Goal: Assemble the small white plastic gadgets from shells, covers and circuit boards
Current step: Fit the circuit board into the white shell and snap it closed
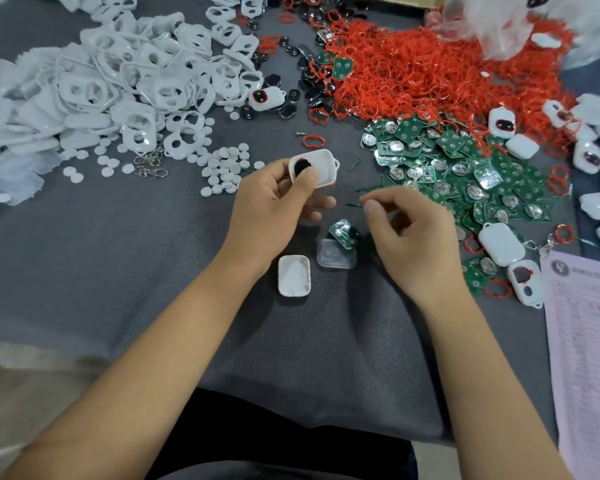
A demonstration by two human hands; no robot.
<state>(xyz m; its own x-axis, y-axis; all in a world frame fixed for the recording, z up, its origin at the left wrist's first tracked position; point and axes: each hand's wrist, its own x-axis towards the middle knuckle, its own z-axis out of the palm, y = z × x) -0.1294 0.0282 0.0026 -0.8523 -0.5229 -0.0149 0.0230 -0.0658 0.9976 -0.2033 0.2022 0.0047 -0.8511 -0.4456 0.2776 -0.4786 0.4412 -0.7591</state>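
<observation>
My left hand [274, 202] grips a white shell [321, 168] with its hollow side up; my thumb presses a black and red insert into its left end. My right hand [409, 230] hovers to the right with loosely curled fingers and nothing visibly held. Below and between the hands a green circuit board [343, 232] leans on a clear cover [336, 254]. A white back cover [294, 275] lies hollow side up beside it.
White shells [118, 84] are heaped at the back left, white round pads [222, 168] in front of them. Red rings [413, 71] fill the back right, green boards [465, 168] lie right of the hands. Finished gadgets [499, 244] and a printed sheet [586, 341] sit at the right.
</observation>
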